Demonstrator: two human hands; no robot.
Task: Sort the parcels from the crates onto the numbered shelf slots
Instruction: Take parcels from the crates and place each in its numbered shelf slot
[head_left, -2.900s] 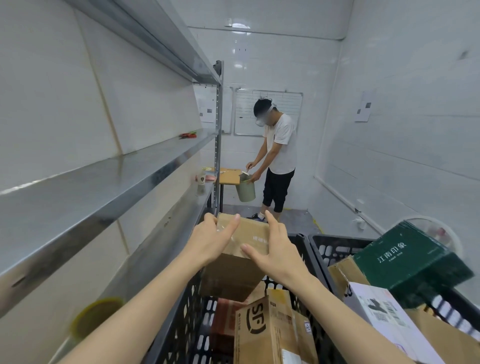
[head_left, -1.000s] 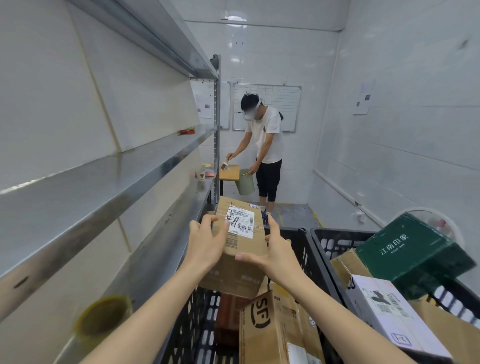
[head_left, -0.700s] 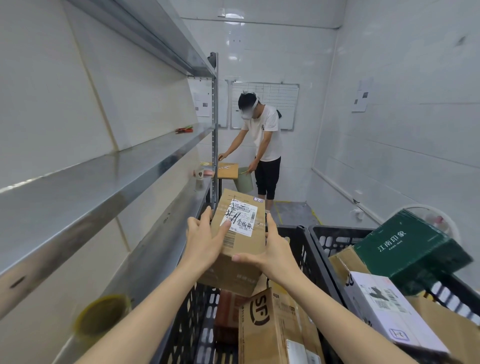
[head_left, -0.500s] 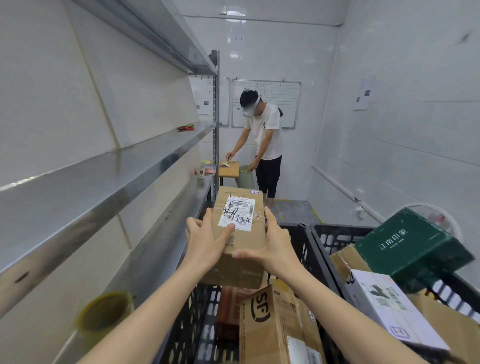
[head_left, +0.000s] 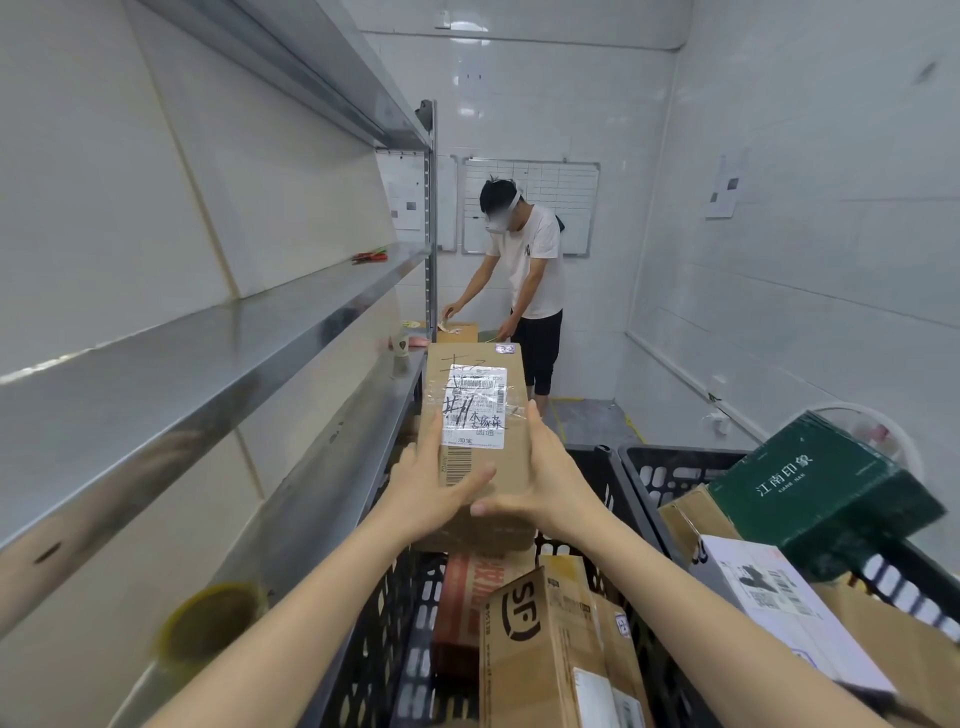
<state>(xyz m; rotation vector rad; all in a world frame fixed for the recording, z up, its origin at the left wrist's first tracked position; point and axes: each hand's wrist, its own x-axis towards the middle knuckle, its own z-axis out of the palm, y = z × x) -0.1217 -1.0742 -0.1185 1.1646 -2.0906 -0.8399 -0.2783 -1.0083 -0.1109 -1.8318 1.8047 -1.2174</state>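
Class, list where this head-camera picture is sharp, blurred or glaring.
Head view: the label on the box is sharp; the yellow ring and near shelf at lower left are smeared; lamp glare spots the back wall.

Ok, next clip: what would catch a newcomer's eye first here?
The brown parcel held up centre frame between the left hand and right hand, its white label facing the camera. Then the dark green box tilted atop the pile in the right crate, and another person bent over a box at the room's far end.
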